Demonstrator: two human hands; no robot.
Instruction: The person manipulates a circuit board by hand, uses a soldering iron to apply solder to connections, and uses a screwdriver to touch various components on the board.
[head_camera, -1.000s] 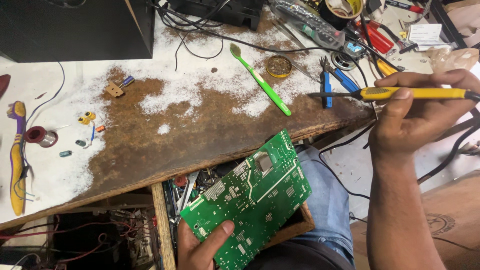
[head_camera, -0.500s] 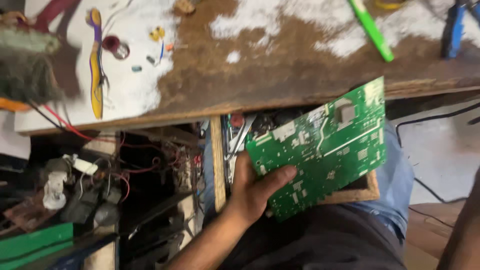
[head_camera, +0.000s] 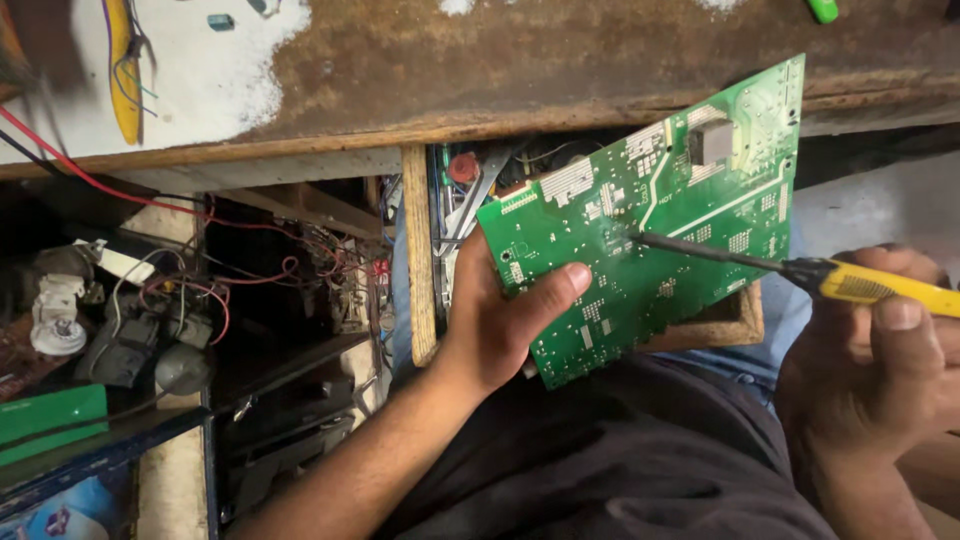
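Observation:
My left hand (head_camera: 505, 320) grips the lower left corner of a green circuit board (head_camera: 660, 210), thumb lying across its face, holding it tilted over my lap. My right hand (head_camera: 880, 370) is shut on a yellow-handled screwdriver (head_camera: 860, 283) at the right edge. Its dark shaft reaches left and the tip touches the middle of the board. A grey square component sits near the board's upper right corner.
A worn wooden workbench (head_camera: 480, 70) with flaking white paint runs across the top. Below it, an open drawer (head_camera: 420, 250) holds small parts. At left a dark shelf (head_camera: 150, 330) is crowded with red wires, old parts and another green board (head_camera: 50, 420).
The view has dropped from the bench top to my lap. My right hand has brought the screwdriver down from the bench, and its tip now rests on the board.

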